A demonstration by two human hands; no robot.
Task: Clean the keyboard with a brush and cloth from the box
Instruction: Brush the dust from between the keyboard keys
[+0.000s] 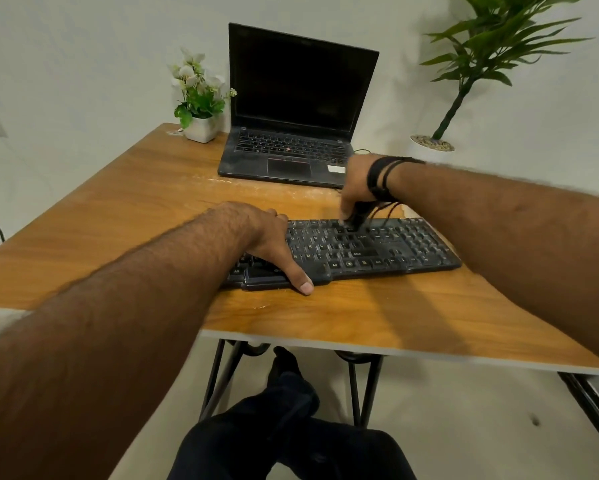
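Keyboard (360,249) mid-desk, 6 o'clock of laptop (291,112). Left hand (263,237) flat, fingers spread, pinning its left end. Right hand (355,188) pinched closed on small dark brush (355,220), tip on top key rows at 12 o'clock edge.

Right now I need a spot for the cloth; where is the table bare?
The table is bare left of the keyboard and laptop, up to the flower pot. A bare strip runs along the near edge. Crowded: between laptop and keyboard, where the right hand works a brush.
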